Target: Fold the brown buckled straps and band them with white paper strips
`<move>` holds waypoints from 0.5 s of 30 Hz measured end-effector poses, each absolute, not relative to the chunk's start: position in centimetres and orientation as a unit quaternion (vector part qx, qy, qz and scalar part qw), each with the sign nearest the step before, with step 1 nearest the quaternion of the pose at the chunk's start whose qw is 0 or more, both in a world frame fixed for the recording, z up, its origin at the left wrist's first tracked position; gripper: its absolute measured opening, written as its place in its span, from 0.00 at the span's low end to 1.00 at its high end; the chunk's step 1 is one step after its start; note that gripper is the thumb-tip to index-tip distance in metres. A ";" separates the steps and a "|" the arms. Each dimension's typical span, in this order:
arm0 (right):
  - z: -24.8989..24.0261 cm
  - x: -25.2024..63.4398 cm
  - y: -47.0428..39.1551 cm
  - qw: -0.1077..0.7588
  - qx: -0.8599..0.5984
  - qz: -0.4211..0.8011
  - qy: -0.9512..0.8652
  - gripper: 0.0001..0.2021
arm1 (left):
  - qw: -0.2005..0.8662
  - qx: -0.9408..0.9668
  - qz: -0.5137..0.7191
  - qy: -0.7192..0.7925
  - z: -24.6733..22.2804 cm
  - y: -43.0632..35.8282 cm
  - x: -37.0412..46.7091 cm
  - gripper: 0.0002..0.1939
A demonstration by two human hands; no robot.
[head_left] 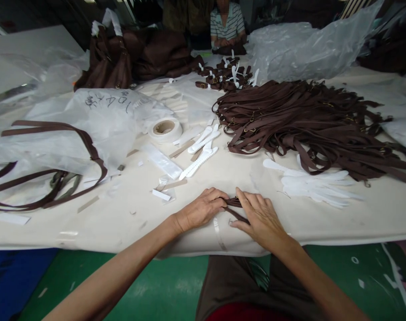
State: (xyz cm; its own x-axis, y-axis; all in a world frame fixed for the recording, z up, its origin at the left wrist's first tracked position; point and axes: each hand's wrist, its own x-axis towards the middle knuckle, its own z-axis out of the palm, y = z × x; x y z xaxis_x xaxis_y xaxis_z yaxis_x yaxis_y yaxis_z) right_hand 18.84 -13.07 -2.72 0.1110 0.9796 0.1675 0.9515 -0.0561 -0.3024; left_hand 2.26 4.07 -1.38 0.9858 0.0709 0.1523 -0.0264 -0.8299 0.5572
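Observation:
A folded brown strap [235, 203] lies at the table's front edge between my two hands. My left hand [204, 207] is closed on its left end, with the fingertips pressed together. Over its right part rests my right hand [259, 216], fingers stretched out and thumb apart, touching the strap from above. The palm side of the right hand is hidden. To the right is a fan of white paddle-shaped strips [313, 180]. Behind it spreads a large heap of brown straps [299, 120] with gold-coloured metal hooks.
White toothed strips [203, 156] and a roll of white tape [165, 129] lie ahead. Loose brown straps [89, 142] and marked plastic sheeting [112, 111] are at left. Brown bags [139, 53], small buckled straps [226, 76] and a seated person [227, 26] are at the back.

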 end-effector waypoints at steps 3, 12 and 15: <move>-2.8 19.9 -11.8 0.168 -0.711 0.066 -0.680 0.29 | 0.331 0.940 0.086 0.014 -1.4 4.5 2.1 0.12; -3.3 19.9 -10.3 0.207 -0.703 0.067 -0.677 0.10 | 0.213 0.968 0.044 0.125 -1.2 2.2 2.0 0.23; -3.5 19.9 -10.2 0.209 -0.704 0.060 -0.676 0.11 | 0.140 0.971 0.089 0.173 -2.6 1.1 2.4 0.22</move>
State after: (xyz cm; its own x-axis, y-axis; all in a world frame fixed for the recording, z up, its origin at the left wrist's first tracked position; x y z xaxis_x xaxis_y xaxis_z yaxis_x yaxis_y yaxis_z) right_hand 19.89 -10.16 -3.55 0.0791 0.9771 0.1977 0.9269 0.0009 -0.3754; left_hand 2.38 1.06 -2.58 0.9242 0.3609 0.1249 0.3106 -0.9007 0.3037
